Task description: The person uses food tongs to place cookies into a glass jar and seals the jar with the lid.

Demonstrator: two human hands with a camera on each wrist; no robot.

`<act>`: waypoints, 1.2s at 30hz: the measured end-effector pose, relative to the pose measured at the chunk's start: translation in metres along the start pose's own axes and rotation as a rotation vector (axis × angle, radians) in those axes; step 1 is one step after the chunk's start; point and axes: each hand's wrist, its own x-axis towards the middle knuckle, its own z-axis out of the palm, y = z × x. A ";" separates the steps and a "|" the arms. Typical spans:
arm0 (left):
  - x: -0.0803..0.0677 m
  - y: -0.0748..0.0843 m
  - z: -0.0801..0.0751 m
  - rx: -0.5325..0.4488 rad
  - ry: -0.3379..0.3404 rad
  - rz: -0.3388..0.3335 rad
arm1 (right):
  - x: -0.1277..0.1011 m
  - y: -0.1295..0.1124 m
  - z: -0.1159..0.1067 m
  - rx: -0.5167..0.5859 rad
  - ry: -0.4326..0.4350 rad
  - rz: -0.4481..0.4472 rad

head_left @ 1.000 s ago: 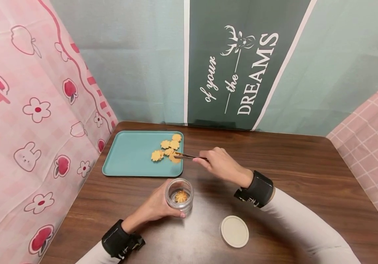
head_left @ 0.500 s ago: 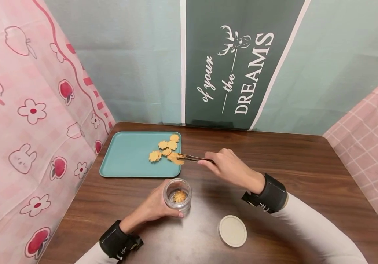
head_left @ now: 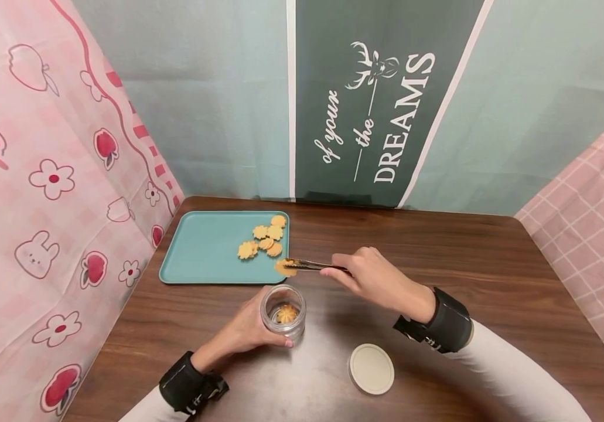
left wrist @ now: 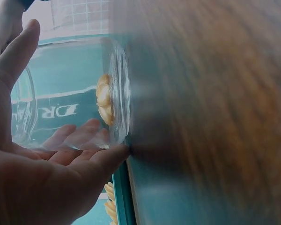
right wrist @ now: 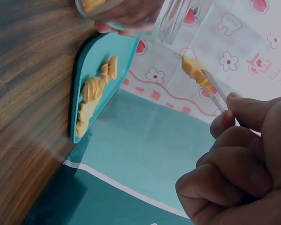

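Clearly lifted into the air, a golden biscuit [head_left: 285, 268] with a fluted, uneven edge sits between the tips of slim metal tongs [head_left: 312, 265], off the tray's near right corner in the head view. The right hand [head_left: 378, 278] pinches the tongs' arms between thumb and forefinger, nearly closed, its other fingers folded in toward the palm.

Just beyond, a round jar [head_left: 297, 329] of clear, glossy material stands upright with its thick ringed mouth uncovered; ribbed, petal-shaped biscuits [left wrist: 104, 99] lie at its bottom. The left hand [head_left: 249, 323] is curved around the jar's side, thumb set apart from the fingers, spread only as wide as the jar.

Behind it, a matte teal tray [head_left: 201, 246] with rounded corners and a low raised rim carries a loose cluster of scalloped yellow biscuits [head_left: 262, 237] toward its right end. A smooth cream lid [head_left: 371, 369], disc-shaped, lies flat near the jar on the brown wood-grained table [head_left: 449, 252]. Black bands [head_left: 449, 319] circle both wrists, over white sleeves [head_left: 518, 366].
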 end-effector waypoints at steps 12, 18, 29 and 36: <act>0.000 0.000 0.000 -0.005 -0.012 0.000 | -0.013 -0.011 -0.002 0.035 -0.015 -0.028; 0.000 0.001 0.000 -0.004 -0.018 -0.022 | -0.017 -0.014 -0.001 0.044 -0.021 -0.057; 0.000 0.002 -0.001 0.020 -0.016 -0.053 | -0.022 -0.014 0.002 0.047 -0.017 -0.086; 0.001 0.003 -0.001 0.005 -0.014 -0.059 | -0.022 -0.012 0.004 0.051 -0.030 -0.106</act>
